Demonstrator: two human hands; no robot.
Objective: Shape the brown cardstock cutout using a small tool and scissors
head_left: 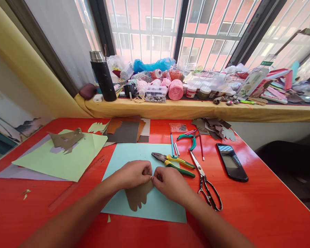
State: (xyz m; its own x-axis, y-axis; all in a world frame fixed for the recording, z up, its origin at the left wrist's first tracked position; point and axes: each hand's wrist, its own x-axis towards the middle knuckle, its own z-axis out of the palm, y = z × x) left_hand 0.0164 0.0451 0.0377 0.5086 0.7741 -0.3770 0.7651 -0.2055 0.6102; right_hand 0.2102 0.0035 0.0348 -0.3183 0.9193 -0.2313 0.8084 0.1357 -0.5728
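Note:
My left hand (138, 174) and my right hand (169, 181) meet fingertip to fingertip over a light blue sheet (113, 201). Both are closed in a pinch, and a tiny pale thing between them is too small to name. Below them lies a brown cut-out piece (136, 198) with a wavy, lobed edge; its upper part is hidden by my hands. Just beyond my right hand rest combination pliers (174, 162) with yellow and green handles. Large scissors (203, 175) with black handles lie to the right of that hand.
Teal-handled pliers (192, 139), a red pencil (202, 148) and a phone (232, 162) lie to the right. Left are a pale green sheet (74, 165), a brown scrap (67, 139) and a clear ruler (74, 184). Leather-like sheets (129, 132) lie behind; a black flask (103, 81) stands on the sill.

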